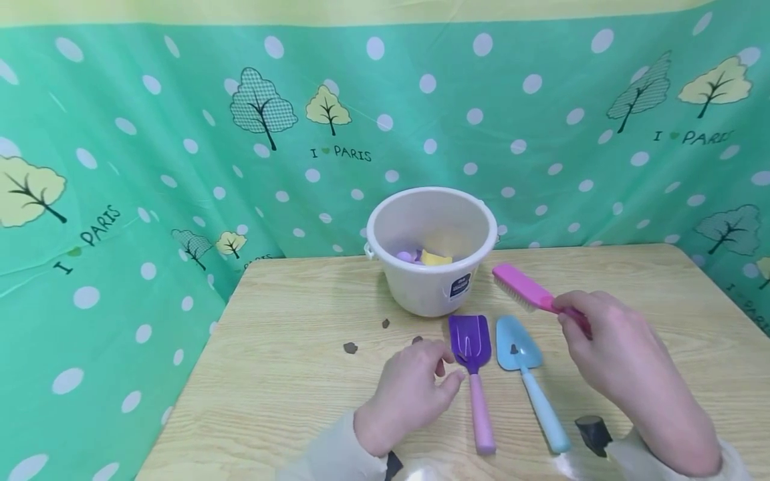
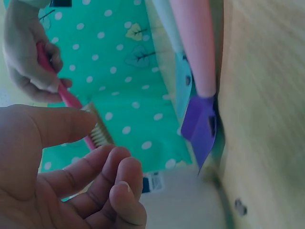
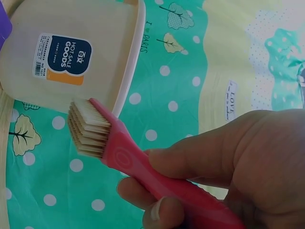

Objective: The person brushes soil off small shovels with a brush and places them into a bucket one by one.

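In the head view my right hand (image 1: pixel 625 354) grips the handle of a pink brush (image 1: pixel 525 286), held above the table with its pale bristles (image 3: pixel 88 129) facing down and left. My left hand (image 1: pixel 412 387) hovers over the table beside a purple toy shovel (image 1: pixel 471 334), its fingers loosely bent and holding nothing in the left wrist view. A light blue trowel (image 1: pixel 544 407) lies to the right of the shovel. Small dark bits sit on both blades, and several more, such as a dark crumb (image 1: pixel 351 348), lie on the wood left of the shovel.
A white bucket (image 1: pixel 415 294) stands at the back of the wooden table (image 1: pixel 271 374), with a yellow piece (image 1: pixel 434 259) and purple pieces inside. A green dotted curtain (image 1: pixel 301 214) hangs behind and at the left. Black devices (image 1: pixel 593 434) show near both wrists.
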Tool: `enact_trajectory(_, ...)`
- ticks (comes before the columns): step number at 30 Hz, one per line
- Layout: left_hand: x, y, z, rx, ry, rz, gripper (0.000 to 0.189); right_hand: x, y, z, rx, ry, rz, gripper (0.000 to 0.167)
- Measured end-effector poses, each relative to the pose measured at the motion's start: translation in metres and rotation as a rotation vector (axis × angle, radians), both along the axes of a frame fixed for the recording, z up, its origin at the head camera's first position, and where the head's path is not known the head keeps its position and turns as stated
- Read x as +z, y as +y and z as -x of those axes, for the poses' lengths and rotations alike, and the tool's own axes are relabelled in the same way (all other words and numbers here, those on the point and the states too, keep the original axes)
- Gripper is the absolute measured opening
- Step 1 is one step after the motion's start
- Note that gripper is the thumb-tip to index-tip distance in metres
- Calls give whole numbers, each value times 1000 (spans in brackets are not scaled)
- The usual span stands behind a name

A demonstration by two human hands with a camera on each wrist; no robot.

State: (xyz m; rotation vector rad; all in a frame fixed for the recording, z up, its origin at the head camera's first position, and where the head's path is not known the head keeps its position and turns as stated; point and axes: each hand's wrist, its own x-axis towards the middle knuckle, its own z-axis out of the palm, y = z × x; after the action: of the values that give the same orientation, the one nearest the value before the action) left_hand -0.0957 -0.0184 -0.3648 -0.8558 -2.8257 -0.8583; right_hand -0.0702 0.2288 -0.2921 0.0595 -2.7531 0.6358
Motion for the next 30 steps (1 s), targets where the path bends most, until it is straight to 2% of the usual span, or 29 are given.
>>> enact_trajectory(3, -8, 8, -6, -15, -33, 18, 22, 0, 1, 0, -1, -14, 0, 20)
enact_trajectory(9, -21, 22, -16, -32, -43, 70, 25, 0, 0, 0, 4, -5, 1, 20)
enact_trajectory(18, -31, 35, -28, -19, -104, 137, 36, -1, -1, 0, 5, 34, 0, 20)
enact_trajectory(27, -38, 41, -34, -34, -30, 168, 38, -2, -3, 0, -3, 16, -6, 20)
enact_trajectory(30, -39, 42, -34, -32, 3, 177, 33, -1, -3, 0, -2, 14, -5, 20)
